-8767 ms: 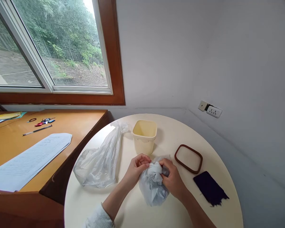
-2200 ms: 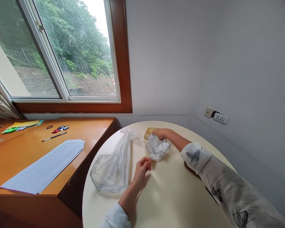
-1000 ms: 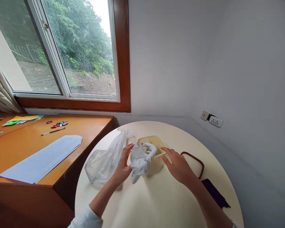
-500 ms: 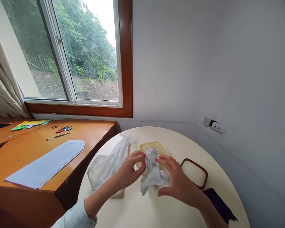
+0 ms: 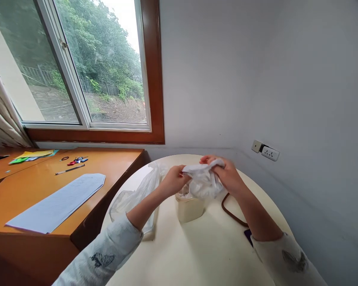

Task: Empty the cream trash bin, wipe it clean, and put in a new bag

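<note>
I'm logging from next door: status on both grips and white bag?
Left grip, right grip: both holding white bag. Bag over cream bin, partly hiding its mouth. Clear bag by left forearm; contact unclear.

A crumpled, translucent white plastic bag (image 5: 205,186) is held stretched over a small cream bin (image 5: 190,210), hiding much of its mouth. The bin, round-cornered, stands upright on the table (image 5: 179,254).

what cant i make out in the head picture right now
All in the head view:
- Cream bin: most of its inside is hidden by the white bag.
- Brown frame: its right part is behind the right forearm.
- Purple cloth: mostly hidden by that arm.
- Papers: writing too small to read.
- Curtain: cut off by the left edge.
</note>
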Tool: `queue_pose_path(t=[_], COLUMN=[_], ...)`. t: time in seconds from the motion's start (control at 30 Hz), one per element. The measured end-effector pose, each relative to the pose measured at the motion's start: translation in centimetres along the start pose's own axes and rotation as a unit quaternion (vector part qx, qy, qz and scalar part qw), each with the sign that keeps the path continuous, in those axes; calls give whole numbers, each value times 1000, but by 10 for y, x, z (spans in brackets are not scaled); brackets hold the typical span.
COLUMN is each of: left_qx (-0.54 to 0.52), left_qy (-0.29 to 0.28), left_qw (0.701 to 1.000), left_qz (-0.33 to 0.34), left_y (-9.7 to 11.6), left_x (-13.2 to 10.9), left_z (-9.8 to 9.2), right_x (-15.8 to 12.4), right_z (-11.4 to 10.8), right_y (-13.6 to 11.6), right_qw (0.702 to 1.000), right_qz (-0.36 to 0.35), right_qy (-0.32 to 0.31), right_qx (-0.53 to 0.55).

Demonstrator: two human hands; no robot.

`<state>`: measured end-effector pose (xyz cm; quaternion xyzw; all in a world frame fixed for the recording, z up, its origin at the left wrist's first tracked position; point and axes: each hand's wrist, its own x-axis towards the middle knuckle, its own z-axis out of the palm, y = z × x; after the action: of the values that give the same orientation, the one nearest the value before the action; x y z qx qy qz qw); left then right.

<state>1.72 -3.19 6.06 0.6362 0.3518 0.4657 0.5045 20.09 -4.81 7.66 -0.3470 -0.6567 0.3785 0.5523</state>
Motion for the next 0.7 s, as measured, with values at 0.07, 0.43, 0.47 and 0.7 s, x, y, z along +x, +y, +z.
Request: queue_pose_path(t=[0.07,0.43,0.47,0.7], left_qx=[-63,-239,-234,-205], left_qy=[16,60,53,-52], left_qw=[997,965,967,976], left_qz=[-30,-91,-85,-57], left_y=[1,43,45,49], left_x=[10,21,20,7], left_z=[-3,-17,-15,-4], right_x=[14,4,4,29], right_z=[-4,23,30,53], right_y=[3,44,45,58], right_qw=[998,991,994,966], right_qz=[14,-15,2,47], right_qy=[58,118,75,-16], right_qx=[36,-62,-83,-254])
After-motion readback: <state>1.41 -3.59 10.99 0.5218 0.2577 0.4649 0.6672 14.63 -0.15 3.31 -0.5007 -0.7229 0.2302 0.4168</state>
